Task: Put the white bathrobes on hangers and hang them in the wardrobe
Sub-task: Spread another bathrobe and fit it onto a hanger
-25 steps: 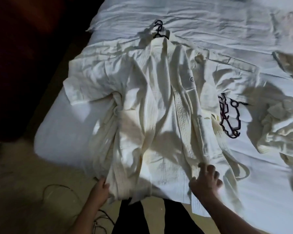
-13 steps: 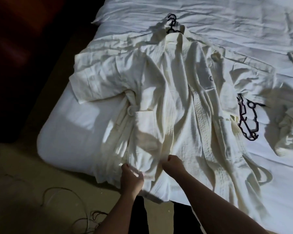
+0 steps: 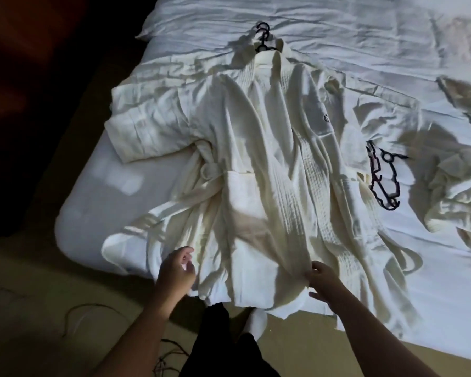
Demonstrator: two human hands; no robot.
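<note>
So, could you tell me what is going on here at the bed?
A person stands at the bed, working on a white bathrobe spread flat on it, with a black hanger showing its hook at the collar. The left hand hovers by the hem, holding nothing; the right hand is at the front panel's lower edge, grip unclear. Spare hangers and a crumpled second bathrobe lie to the right.

The near-left corner of the bed (image 3: 112, 186) is left bare beside the spread bathrobe (image 3: 269, 164). Rightward, the sheet is taken up by black hangers (image 3: 384, 183) and a crumpled second bathrobe (image 3: 457, 191). Cables (image 3: 93, 308) are strewn across the floor (image 3: 38, 281).
</note>
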